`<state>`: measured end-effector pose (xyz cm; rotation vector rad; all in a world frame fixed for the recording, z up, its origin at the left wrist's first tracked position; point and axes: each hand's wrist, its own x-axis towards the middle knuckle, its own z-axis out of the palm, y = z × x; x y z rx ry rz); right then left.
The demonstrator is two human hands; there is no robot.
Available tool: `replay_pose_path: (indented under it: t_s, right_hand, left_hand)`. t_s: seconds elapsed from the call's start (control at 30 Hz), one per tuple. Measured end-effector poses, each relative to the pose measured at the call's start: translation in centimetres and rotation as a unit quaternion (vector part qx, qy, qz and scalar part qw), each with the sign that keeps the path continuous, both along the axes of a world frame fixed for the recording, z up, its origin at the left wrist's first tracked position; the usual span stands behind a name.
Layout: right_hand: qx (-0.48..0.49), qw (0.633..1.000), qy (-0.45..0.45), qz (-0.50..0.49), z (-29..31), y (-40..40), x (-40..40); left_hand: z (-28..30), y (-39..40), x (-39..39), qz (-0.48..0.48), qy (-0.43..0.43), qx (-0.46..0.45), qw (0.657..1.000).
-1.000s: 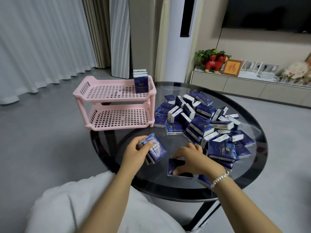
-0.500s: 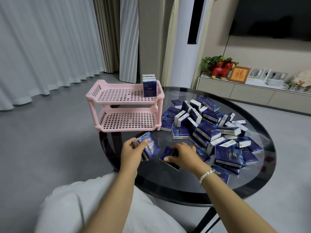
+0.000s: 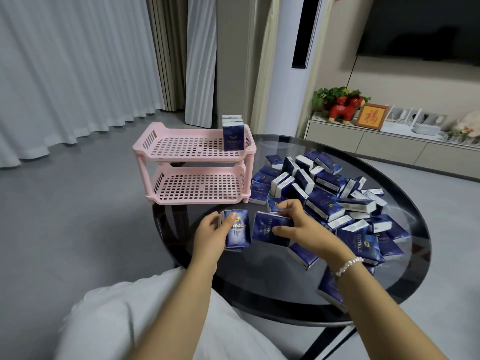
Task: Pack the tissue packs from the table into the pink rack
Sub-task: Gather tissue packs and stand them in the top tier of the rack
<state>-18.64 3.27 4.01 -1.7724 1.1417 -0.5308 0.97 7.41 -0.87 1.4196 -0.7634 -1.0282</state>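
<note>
here, left hand (image 3: 210,236) gripping packs (image 3: 237,231), right hand (image 3: 302,227) another (image 3: 268,229)

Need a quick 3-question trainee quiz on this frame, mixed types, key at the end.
1. True or false: the lower shelf of the rack holds packs.
2. What is the left hand holding?
A. nothing
B. tissue packs
C. the rack
3. Fill in: the right hand grips one pack above the ____.

Key: 1 false, it is empty; the only packs in the rack stand at the upper shelf's right end. 2 B. 3 table.
</note>
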Motion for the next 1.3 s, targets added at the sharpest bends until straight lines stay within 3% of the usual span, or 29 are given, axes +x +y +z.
replay_pose_path:
  t_s: [0.1,0.23,0.53,0.67,0.8,0.97,1.13,1.2,1.3]
  right_hand:
    - [0.003,0.999,-0.04,0.012,0.4,-0.5,-0.5]
    - [-0.031,0.998,-0.017,0.043,0.0,-0.9,-0.6]
    - [-0.105,0.993,-0.049,-0.016,-0.9,0.4,1.4]
    - [-0.145,0.989,0.0,0.013,-1.0,0.8,1.8]
    - [-0.141,0.99,-0.007,0.021,-0.9,0.8,1.7]
    - [-0.104,0.994,0.006,0.039,-1.8,1.0,1.0]
    - [-0.085,0.995,-0.018,0.046,-1.2,1.2,0.2]
    - [-0.115,0.993,0.02,0.011,-0.6,0.8,-1.2]
    - [-0.189,0.966,0.178,0.002,0.0,-0.3,-3.8]
  left_hand:
    - [0.3,-0.2,-0.3,-0.012,0.019,-0.004,1.0]
    - [0.6,0.0,-0.7,-0.062,0.034,0.009,0.997]
    - [0.7,-0.2,-1.5,-0.125,0.074,0.042,0.989]
    - [1.3,-0.1,-1.8,-0.17,0.126,0.046,0.976]
    - [1.4,0.6,-1.9,-0.244,0.125,0.011,0.962]
    - [1.4,0.6,-2.8,-0.239,0.104,0.042,0.964]
    - [1.0,0.6,-3.3,-0.255,0.071,0.015,0.964]
    - [0.9,0.3,-3.3,-0.244,0.079,0.013,0.967]
    - [0.6,0.0,-3.3,-0.22,0.093,0.005,0.971]
